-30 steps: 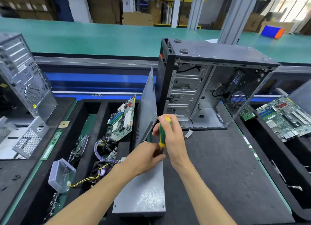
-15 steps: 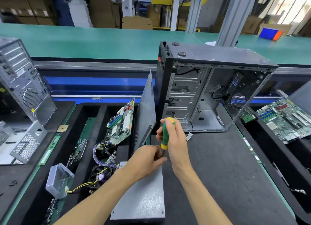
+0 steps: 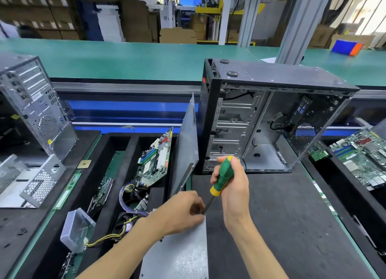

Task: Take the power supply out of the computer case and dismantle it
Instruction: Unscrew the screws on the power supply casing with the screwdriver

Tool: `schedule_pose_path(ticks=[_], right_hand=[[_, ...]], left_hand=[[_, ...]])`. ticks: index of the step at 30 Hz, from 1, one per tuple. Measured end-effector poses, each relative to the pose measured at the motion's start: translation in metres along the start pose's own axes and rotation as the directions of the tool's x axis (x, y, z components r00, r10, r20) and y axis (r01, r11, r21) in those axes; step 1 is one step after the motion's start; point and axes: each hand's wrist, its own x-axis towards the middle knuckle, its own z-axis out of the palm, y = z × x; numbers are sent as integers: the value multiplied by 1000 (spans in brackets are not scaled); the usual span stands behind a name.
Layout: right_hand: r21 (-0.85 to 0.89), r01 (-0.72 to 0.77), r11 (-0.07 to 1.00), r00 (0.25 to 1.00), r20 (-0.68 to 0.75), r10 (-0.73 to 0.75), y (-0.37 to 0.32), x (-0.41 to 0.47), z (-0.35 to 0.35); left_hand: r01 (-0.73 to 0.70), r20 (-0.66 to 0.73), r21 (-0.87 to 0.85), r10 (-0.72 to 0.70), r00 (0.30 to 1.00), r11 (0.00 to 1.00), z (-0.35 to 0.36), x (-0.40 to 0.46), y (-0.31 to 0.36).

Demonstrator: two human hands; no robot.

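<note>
The right hand (image 3: 234, 180) is gripping a green screwdriver (image 3: 222, 175), its tip at the grey power supply (image 3: 179, 255); the left hand (image 3: 183, 209) is pinching there, beside the open computer case (image 3: 269, 120).

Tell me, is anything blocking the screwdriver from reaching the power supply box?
Nothing visible. The right hand angles the screwdriver down to the power supply's far edge, where the left hand grips beside the tip.

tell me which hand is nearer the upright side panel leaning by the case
Left. The left hand sits just below the side panel's lower edge; the right hand, gripping the screwdriver, is farther right.
</note>
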Motion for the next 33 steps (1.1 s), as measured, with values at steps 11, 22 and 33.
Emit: schedule_pose_path(ticks=[11,22,33], right_hand=[[468,-63,882,985,-116,132,-8,7,-6],[444,-408,798,872,-71,485,30,-19,8],[331,-572,750,781,-60,622,69,-46,9]], left_hand=[[122,-151,-275,-169,974,954,-29,-22,-4],[331,-185,-249,-380,906,910,-33,-91,-44],[275,-119,-71,-281,952,959,-11,-98,-49]])
